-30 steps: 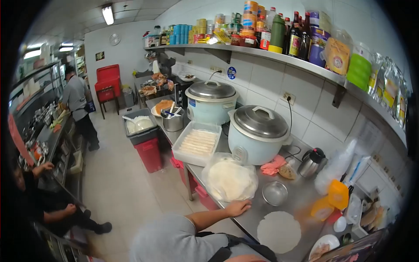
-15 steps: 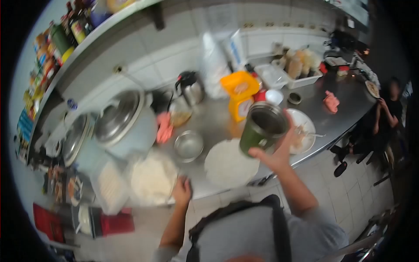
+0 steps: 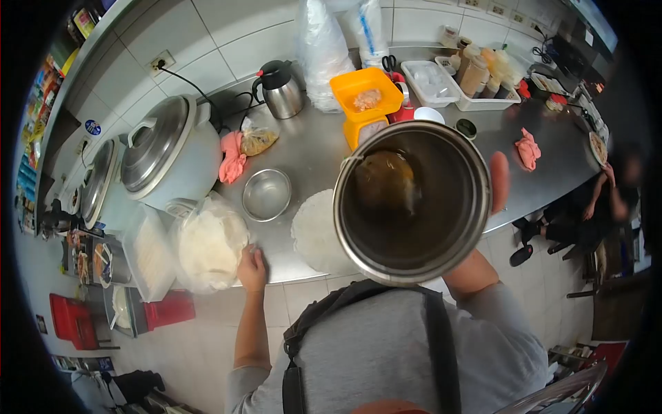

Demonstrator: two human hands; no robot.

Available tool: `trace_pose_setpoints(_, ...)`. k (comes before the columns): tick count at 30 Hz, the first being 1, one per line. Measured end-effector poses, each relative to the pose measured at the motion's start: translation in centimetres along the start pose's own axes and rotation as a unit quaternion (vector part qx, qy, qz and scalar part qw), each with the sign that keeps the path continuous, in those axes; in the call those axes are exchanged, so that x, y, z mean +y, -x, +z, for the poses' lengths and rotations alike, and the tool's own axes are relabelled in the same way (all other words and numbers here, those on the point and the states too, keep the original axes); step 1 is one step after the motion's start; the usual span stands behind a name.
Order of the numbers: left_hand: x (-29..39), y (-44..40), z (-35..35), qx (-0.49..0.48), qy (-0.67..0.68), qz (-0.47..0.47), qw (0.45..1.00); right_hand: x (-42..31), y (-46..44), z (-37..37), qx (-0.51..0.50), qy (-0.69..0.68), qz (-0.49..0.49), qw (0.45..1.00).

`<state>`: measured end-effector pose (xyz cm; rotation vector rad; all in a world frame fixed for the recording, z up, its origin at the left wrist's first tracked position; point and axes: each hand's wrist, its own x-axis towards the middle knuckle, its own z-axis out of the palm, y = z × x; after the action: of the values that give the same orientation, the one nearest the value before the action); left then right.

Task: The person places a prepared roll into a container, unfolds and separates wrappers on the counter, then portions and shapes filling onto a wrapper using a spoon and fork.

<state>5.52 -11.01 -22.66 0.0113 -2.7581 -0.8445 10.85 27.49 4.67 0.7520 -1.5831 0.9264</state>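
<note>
A steel-rimmed tumbler (image 3: 441, 234) is raised close to my face, its mouth toward me. Dark liquid and a brownish lump like a tea bag show inside. My right hand (image 3: 499, 183) is wrapped round it, mostly hidden behind, one finger showing at the right side. At the counter's front edge, my left hand (image 3: 252, 268) has curled fingers beside a plastic bag of pale round dough sheets (image 3: 210, 245); what it grips, if anything, is hidden. A flat white round sheet (image 3: 317, 231) lies on the counter, partly behind the tumbler.
On the steel counter (image 3: 310, 155) are a metal bowl (image 3: 267, 195), an orange scale (image 3: 365, 93) with minced filling on top, a thermos jug (image 3: 279, 90) and pink cloths (image 3: 527, 148). Large lidded pots (image 3: 169, 155) stand left. Another person (image 3: 607, 193) sits at far right.
My right hand has brought the tumbler up and nearer the camera, tilting its mouth toward me. My left hand stays by the dough bag. The view has shifted slightly.
</note>
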Motion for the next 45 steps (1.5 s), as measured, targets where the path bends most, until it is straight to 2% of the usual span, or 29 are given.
trace_pose_setpoints(2, -0.2, -0.1, 0.5, 0.061, 0.029, 0.106, 0.992, 1.2, -0.9, -0.6, -0.019, -0.006, -0.032, 0.999)
trace_pose_setpoints(3, -0.5, 0.0, 0.2, 0.013, 0.017, 0.065, 0.998, 1.4, -1.4, -0.7, -0.031, -0.01, -0.05, 0.998)
trace_pose_setpoints(6, -2.5, 0.1, 1.3, 0.021, -0.022, 0.09, 0.995, 1.3, -3.6, -0.3, 0.008, -0.03, -0.091, 0.995)
trace_pose_setpoints(8, -1.8, 0.0, 1.0, 0.021, -0.016, 0.073, 0.997, 0.8, -5.3, 1.2, 0.062, -0.046, -0.117, 0.99)
trace_pose_setpoints(11, -1.6, 0.1, 0.9, 0.059, -0.027, 0.103, 0.993, 0.3, -7.9, 3.9, 0.147, -0.074, -0.153, 0.974)
trace_pose_setpoints(14, -1.0, 0.0, 0.4, 0.051, -0.008, 0.105, 0.993, -0.7, -9.6, 5.6, 0.204, -0.089, -0.184, 0.957)
trace_pose_setpoints(21, -0.6, 0.0, 0.2, 0.046, -0.014, 0.092, 0.995, -2.0, -12.1, 7.4, 0.277, -0.105, -0.246, 0.923)
trace_pose_setpoints(26, 0.6, 0.0, -0.6, 0.049, 0.032, 0.094, 0.994, -3.5, -13.0, 7.3, 0.257, -0.116, -0.253, 0.925)
trace_pose_setpoints(45, 0.3, 0.0, -0.4, 0.083, 0.053, 0.113, 0.989, -7.7, -14.3, 6.8, 0.198, -0.091, -0.26, 0.941)
